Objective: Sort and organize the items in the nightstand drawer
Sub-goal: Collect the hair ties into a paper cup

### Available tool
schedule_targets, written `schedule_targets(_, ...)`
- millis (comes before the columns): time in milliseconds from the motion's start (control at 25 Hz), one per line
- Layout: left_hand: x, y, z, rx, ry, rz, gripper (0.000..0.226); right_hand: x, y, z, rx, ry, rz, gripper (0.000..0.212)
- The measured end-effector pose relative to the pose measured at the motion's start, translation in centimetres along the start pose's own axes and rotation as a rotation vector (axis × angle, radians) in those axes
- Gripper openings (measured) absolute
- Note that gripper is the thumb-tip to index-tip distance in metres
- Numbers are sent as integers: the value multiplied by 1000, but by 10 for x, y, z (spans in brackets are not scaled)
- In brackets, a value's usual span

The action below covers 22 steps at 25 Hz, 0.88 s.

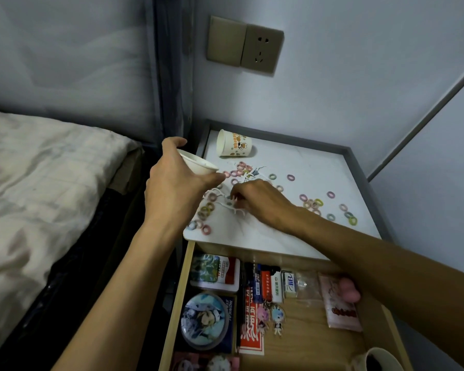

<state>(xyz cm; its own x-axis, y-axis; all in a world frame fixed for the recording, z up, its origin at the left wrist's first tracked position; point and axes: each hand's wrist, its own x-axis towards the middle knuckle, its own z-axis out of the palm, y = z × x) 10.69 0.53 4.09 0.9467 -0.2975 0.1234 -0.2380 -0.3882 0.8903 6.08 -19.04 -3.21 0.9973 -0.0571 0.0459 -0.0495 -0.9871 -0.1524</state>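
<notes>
My left hand [176, 180] grips a white paper cup [198, 166], tilted, at the left edge of the nightstand top [314, 167]. My right hand [257, 202] rests on the top with curled fingertips pinching small white floss picks [233, 200] among several pastel hair ties [206, 210]. More hair ties [314, 203] lie scattered to the right. Below, the wooden drawer [306, 341] stands open, holding cards, lighters, keychains and packets.
A second printed paper cup [233, 143] lies on its side at the back of the top. A bed [38, 183] is at the left. A wall socket [261, 49] sits above. Another cup [378, 360] stands in the drawer's front right corner.
</notes>
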Motion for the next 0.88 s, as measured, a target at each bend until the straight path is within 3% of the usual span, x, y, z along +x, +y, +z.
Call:
schedule_targets(280, 2, -3, -2, 0, -7, -5, 87, -4, -13, 19, -42, -18, 138, 14)
schedule_targets(520, 0, -1, 1, -11, -42, 9, 88, -14, -12, 15, -272, -74, 45, 14)
schedule_targets(600, 0, -1, 1, -22, -56, 13, 88, -17, -10, -2, -90, -22, 110, 11)
schedule_targets(720, 2, -1, 5, -19, -102, 26, 90, -6, -2, -56, 374, 127, 248, 6)
schedule_targets(880, -2, 3, 18, 27, -194, 92, 91, 6, -16, -124, 312, 34, -15, 13)
